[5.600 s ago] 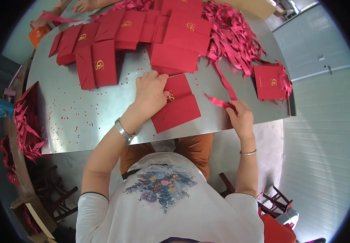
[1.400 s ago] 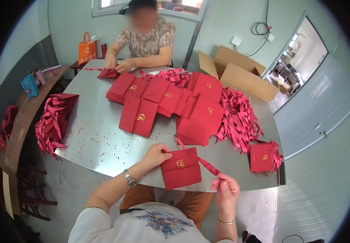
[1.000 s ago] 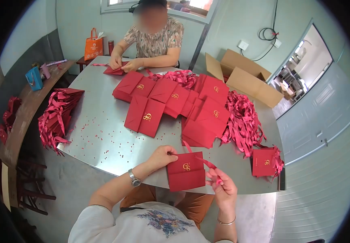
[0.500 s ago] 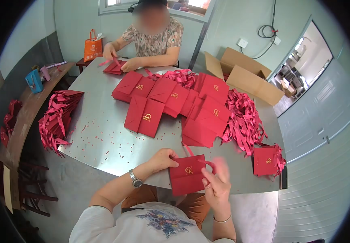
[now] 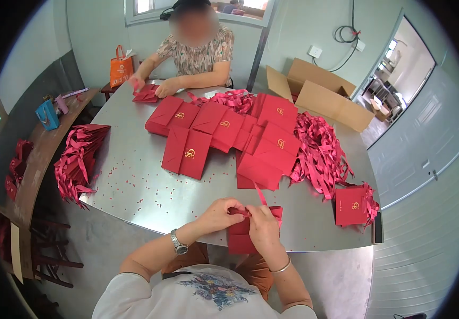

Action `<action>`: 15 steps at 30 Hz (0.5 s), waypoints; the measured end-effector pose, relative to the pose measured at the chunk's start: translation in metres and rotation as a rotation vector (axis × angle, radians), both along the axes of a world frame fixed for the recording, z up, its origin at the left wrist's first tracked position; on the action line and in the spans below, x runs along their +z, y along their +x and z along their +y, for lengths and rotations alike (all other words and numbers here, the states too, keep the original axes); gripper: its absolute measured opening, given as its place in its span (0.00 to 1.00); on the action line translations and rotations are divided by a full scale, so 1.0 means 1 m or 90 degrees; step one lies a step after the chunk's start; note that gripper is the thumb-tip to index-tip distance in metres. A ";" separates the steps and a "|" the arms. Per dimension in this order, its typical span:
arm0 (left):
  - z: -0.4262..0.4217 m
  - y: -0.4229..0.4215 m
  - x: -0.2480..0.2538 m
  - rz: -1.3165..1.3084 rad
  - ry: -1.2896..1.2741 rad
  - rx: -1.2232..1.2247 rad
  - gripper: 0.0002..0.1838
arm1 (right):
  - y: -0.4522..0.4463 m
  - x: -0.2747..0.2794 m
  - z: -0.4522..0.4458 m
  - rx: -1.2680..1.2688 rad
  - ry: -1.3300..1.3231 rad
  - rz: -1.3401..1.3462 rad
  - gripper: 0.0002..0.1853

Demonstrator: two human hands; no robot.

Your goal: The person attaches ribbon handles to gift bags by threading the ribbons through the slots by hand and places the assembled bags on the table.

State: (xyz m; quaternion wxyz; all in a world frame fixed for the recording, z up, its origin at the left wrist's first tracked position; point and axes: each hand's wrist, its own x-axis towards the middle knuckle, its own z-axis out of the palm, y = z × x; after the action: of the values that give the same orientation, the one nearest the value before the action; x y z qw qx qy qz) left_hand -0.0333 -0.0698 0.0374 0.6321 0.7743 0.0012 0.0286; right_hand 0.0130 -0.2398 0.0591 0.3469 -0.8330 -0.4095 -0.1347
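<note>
A flat red paper gift bag (image 5: 240,242) lies at the near table edge in front of me, partly covered by my hands. My left hand (image 5: 223,213) is closed at its upper left, thumb and fingers pinching a red ribbon (image 5: 260,196). Right beside it, my right hand (image 5: 264,228) reaches across the bag, its fingers pinched on the same ribbon. One ribbon end sticks up above my fingers. The exact grip is partly hidden behind the fingers.
Flat red bags (image 5: 189,154) with gold logos are piled mid-table, beside heaped ribbons (image 5: 322,154). Ribboned bags (image 5: 80,159) stand at the left edge, another bag (image 5: 349,207) at the right. A co-worker (image 5: 200,58) handles a bag opposite. An open carton (image 5: 335,103) stands behind.
My right hand has moved left across the bag to meet my left hand. My left hand has gone from the bag's corner to the ribbon. The co-worker's hand has shifted slightly.
</note>
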 end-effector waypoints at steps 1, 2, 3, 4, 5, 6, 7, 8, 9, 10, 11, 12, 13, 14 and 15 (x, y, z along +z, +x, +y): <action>-0.002 0.000 0.000 0.017 -0.057 -0.007 0.08 | 0.000 -0.002 -0.001 -0.014 0.024 0.005 0.15; -0.003 0.000 0.000 0.018 -0.055 -0.009 0.08 | -0.001 -0.004 -0.001 -0.017 0.026 0.007 0.15; -0.003 0.000 -0.001 0.006 -0.042 -0.030 0.08 | -0.001 -0.006 -0.001 -0.012 0.047 -0.005 0.15; -0.004 0.000 -0.003 -0.008 -0.028 -0.052 0.07 | -0.001 -0.007 -0.002 -0.007 0.068 -0.018 0.15; -0.004 0.000 -0.006 -0.007 -0.025 -0.055 0.07 | -0.001 -0.009 -0.004 -0.010 0.071 -0.017 0.15; -0.004 0.001 -0.008 -0.019 -0.023 -0.059 0.07 | -0.001 -0.010 -0.006 -0.015 0.057 -0.007 0.16; -0.004 0.002 -0.010 -0.030 -0.021 -0.063 0.07 | -0.001 -0.011 -0.008 -0.019 0.043 0.004 0.16; -0.006 0.002 -0.011 -0.027 -0.020 -0.065 0.07 | -0.002 -0.012 -0.009 -0.021 0.044 0.007 0.16; -0.007 0.002 -0.010 0.033 -0.060 -0.042 0.06 | -0.001 -0.011 -0.009 -0.045 0.099 0.006 0.16; -0.008 0.005 -0.008 0.089 -0.100 -0.018 0.06 | 0.001 -0.008 -0.008 -0.068 0.155 0.002 0.15; -0.008 0.007 -0.007 0.089 -0.098 -0.019 0.06 | 0.001 -0.003 -0.009 -0.068 0.156 0.002 0.15; -0.008 0.008 -0.008 0.104 -0.107 0.019 0.06 | -0.002 0.008 -0.012 -0.081 0.172 0.091 0.16; -0.008 0.009 -0.008 0.119 -0.115 0.058 0.06 | -0.003 0.013 -0.014 -0.093 0.186 0.180 0.16; -0.006 0.010 -0.008 0.125 -0.112 0.063 0.06 | -0.002 0.003 -0.015 -0.095 0.208 0.329 0.13; -0.006 0.011 -0.008 0.126 -0.112 0.062 0.06 | -0.002 -0.002 -0.016 -0.096 0.208 0.330 0.13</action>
State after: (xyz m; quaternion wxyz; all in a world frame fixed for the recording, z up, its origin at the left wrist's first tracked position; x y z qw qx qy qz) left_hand -0.0225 -0.0757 0.0294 0.6921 0.7141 0.1038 -0.0175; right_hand 0.0107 -0.2557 0.0570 0.5581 -0.8007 -0.2175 -0.0078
